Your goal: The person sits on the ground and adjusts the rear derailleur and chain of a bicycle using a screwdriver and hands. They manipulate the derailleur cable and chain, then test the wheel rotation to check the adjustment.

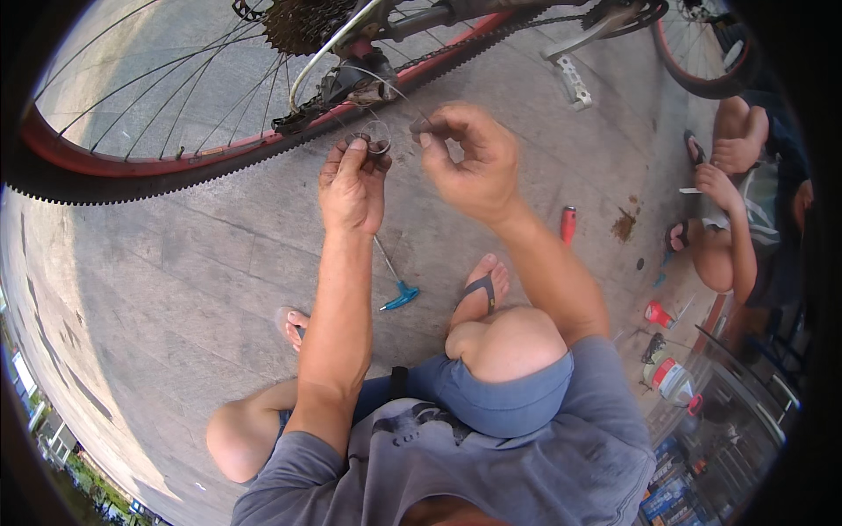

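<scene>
A thin wire cable [388, 85] comes from the rear derailleur [355, 83] of a bicycle and curls into loops below it. My left hand [353, 188] pinches the looped part of the cable between thumb and fingers. To its right, my right hand [478, 162] is closed in a pinch on the same cable, where the wire runs up in an arc. Dark smudges mark the fingers of both hands. Just above them are the black tyre [237, 156] and red rim of the rear wheel, with the cassette [307, 26] beyond.
On the concrete floor lie a blue T-handle hex key [402, 295] and a red-handled tool [568, 225]. Another person's hands [721, 186] and legs appear at the right. A plastic bottle [674, 381] and a red object [658, 314] lie nearby. A crank arm [574, 83] hangs above the floor.
</scene>
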### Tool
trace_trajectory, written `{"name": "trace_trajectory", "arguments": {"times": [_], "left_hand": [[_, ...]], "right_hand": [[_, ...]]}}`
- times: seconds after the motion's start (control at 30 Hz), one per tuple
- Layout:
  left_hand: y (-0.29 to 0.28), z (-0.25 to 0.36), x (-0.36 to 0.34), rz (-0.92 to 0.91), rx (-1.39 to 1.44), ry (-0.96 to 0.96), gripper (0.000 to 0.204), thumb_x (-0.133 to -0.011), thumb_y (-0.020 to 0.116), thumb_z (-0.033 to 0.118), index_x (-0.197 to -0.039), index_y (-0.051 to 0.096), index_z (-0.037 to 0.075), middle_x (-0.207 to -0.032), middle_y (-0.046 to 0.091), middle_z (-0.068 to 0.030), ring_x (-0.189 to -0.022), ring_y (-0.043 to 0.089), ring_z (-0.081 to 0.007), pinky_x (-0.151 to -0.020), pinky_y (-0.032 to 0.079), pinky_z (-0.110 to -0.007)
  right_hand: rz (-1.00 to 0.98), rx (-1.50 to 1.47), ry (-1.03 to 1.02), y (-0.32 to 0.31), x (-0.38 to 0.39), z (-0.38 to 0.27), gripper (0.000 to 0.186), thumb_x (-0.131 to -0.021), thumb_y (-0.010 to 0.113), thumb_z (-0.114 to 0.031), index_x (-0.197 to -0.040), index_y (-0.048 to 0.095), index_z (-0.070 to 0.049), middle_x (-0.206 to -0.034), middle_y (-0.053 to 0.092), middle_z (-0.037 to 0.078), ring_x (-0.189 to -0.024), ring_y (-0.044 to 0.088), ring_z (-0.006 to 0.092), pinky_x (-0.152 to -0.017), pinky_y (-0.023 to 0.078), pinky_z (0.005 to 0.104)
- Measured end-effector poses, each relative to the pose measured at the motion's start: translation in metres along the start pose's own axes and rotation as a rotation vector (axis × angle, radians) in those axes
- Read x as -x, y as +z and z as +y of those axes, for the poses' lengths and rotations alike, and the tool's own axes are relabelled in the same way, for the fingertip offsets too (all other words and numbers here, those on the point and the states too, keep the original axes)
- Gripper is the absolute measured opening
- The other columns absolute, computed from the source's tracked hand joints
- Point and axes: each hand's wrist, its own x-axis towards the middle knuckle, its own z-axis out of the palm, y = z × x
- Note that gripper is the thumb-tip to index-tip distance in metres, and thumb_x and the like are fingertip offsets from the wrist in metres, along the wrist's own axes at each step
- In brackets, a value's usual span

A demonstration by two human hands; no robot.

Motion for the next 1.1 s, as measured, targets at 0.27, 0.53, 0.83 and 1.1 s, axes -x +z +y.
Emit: {"name": "trace_trajectory", "arguments": {"times": [0.27,0.53,0.83,1.1], "left_hand": [[0.000,-0.002,0.000,0.060,-0.149,0.091,0.009,-0.087,0.066,0.008,-0.094,0.060,0.008,-0.091,0.067,-0.0026,-0.081,0.063,-0.0123,-0.068,0.046,-0.026],[0.002,0.006,0.003,0.125,-0.382,0.042,0.009,-0.088,0.063,0.009,-0.096,0.059,0.007,-0.092,0.066,-0.0025,-0.083,0.062,-0.0133,-0.067,0.043,-0.026],[0.003,0.010,0.004,-0.084,-0.047,-0.148,0.009,-0.089,0.060,0.015,-0.093,0.061,0.008,-0.089,0.067,-0.0048,-0.088,0.063,-0.0207,-0.072,0.045,-0.034],[-0.006,0.009,-0.002,-0.162,0.126,-0.243,0.018,-0.093,0.056,0.025,-0.093,0.064,0.009,-0.088,0.066,-0.0065,-0.097,0.061,-0.0268,-0.081,0.045,-0.039]], "right_hand": [[-0.162,0.378,-0.189,0.011,-0.014,0.008,0.020,-0.069,0.064,0.004,-0.088,0.063,-0.003,-0.084,0.060,0.014,-0.079,0.062,0.0313,-0.070,0.050,0.0295],[-0.131,-0.231,0.311,0.039,0.020,0.040,0.021,-0.078,0.060,0.002,-0.099,0.063,-0.003,-0.084,0.063,0.009,-0.082,0.065,0.0187,-0.073,0.052,0.0285],[-0.280,-0.015,0.493,-0.007,0.044,0.035,0.040,-0.080,0.064,0.004,-0.119,0.058,-0.001,-0.092,0.066,0.009,-0.079,0.064,0.0144,-0.071,0.051,0.0274],[-0.304,0.399,0.699,-0.091,0.133,0.064,0.013,-0.080,0.066,-0.002,-0.093,0.066,0.000,-0.079,0.066,0.013,-0.071,0.064,0.0189,-0.065,0.050,0.0297]]}}
